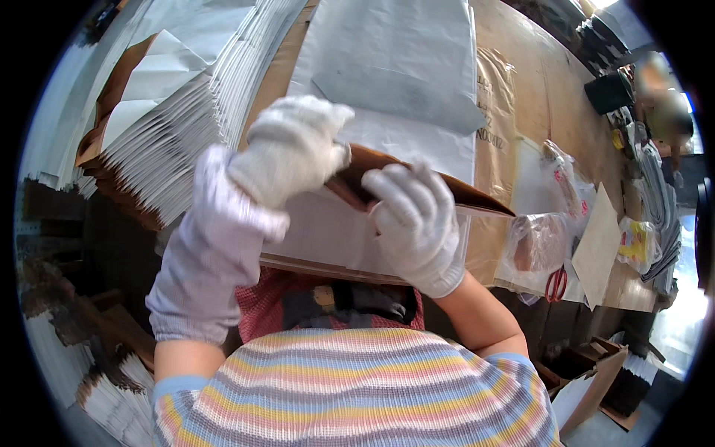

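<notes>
In front of me on the table lies a white paper sack (380,134), and its near end is raised and shows a brown paper inside (462,192). My left hand (294,149), in a white knit glove with a pale sleeve cover, is closed on the left part of this raised end. The right hand (417,227), also gloved, curls its fingers over the brown paper near the middle, the thumb tucked at its near side. Both hands are slightly blurred. A flat grey piece (402,100) lies across the white paper just beyond them.
A thick fanned stack of white sacks with brown linings (167,127) stands at the left. To the right are a brown printed paper sheet (493,134), clear plastic bags (540,242), red-handled scissors (555,284) and a pale board (598,249). Another person (666,112) is at the far right.
</notes>
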`<state>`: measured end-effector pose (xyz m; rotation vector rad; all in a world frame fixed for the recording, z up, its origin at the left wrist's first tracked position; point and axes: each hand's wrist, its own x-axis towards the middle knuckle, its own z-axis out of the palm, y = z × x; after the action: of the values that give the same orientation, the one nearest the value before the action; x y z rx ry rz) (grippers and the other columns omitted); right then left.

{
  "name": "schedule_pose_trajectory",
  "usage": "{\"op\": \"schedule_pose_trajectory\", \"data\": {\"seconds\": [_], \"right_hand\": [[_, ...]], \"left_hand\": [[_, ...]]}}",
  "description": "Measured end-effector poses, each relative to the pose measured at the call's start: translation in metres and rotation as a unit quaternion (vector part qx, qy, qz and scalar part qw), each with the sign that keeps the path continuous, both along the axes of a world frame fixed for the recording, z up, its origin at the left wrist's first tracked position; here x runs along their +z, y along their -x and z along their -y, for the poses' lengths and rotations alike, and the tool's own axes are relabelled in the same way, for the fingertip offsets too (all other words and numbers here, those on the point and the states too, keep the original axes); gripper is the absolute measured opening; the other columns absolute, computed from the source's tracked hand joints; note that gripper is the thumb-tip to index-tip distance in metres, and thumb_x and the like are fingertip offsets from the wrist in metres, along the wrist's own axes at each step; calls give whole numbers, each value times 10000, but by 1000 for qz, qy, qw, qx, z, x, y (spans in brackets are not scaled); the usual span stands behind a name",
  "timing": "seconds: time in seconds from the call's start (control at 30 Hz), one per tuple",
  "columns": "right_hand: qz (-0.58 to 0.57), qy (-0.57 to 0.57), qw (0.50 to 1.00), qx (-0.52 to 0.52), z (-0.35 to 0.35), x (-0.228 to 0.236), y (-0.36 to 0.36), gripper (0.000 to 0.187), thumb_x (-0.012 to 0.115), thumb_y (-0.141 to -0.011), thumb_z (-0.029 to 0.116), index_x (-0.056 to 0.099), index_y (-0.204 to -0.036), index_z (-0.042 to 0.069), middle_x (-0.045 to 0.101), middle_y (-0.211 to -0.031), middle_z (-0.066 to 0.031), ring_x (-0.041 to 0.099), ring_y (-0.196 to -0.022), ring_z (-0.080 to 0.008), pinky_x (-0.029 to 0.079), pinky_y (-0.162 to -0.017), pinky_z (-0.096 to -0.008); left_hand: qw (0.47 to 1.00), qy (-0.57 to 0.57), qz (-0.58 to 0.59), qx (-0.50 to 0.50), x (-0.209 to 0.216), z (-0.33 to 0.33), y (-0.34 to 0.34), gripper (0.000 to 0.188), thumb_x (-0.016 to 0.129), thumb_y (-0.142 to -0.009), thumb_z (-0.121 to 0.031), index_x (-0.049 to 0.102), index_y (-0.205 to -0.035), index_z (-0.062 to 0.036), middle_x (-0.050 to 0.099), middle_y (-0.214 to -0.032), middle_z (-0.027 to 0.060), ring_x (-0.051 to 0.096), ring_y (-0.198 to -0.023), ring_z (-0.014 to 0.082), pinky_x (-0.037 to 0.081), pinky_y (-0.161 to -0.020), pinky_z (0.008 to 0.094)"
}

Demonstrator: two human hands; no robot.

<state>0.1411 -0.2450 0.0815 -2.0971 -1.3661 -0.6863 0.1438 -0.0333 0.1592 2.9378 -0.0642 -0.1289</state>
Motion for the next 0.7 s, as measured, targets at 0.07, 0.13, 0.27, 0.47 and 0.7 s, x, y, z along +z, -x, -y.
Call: {"op": "schedule_pose_trajectory", "data": {"seconds": [0.07, 0.13, 0.27, 0.47, 0.7], "right_hand": [[-33, 63, 996, 50, 8, 12, 18, 184, 737, -716, 126, 677, -877, 59, 677, -1157, -99, 659, -1119, -273, 485, -1125, -476], [-97, 137, 979, 116, 11, 17, 29, 166, 698, -731, 130, 684, -879, 56, 698, -1098, -95, 669, -1111, -257, 491, -1124, -444], [-268, -178, 947, -11, 89, -16, 17, 632, 514, -1026, 542, 648, -1247, -35, 629, -1386, -183, 584, -1317, -318, 420, -1167, -436], [-553, -349, 757, 3, 131, -123, -7, 942, 281, -1041, 735, 529, -1471, -66, 512, -1549, -197, 444, -1464, -300, 284, -1236, -418], [-649, -403, 643, 59, 118, -95, -24, 1042, 343, -976, 800, 398, -1547, -70, 313, -1672, -217, 265, -1553, -368, 171, -1279, -465]], "left_hand": [[985, -153, -53, 58, -2, 17, -35, 533, 769, -894, -254, 586, -1341, -28, 655, -1240, 158, 605, -1221, 342, 494, -1071, 461], [882, -365, 296, -35, -53, 5, -29, 426, 725, -882, -265, 630, -1238, -51, 665, -1084, 87, 627, -1099, 273, 474, -1051, 419], [875, -269, 330, -231, -57, 9, 28, 158, 683, -768, -108, 650, -919, -76, 589, -861, 49, 593, -857, 238, 493, -788, 396], [968, 175, -173, -49, -125, 37, 124, 357, 660, -930, -219, 656, -1253, -66, 689, -1185, 94, 677, -1084, 288, 540, -981, 374], [896, -47, 22, -440, -141, 107, 30, 639, 609, -948, -358, 535, -1463, 13, 514, -1518, 172, 375, -1482, 326, 276, -1252, 458]]}}
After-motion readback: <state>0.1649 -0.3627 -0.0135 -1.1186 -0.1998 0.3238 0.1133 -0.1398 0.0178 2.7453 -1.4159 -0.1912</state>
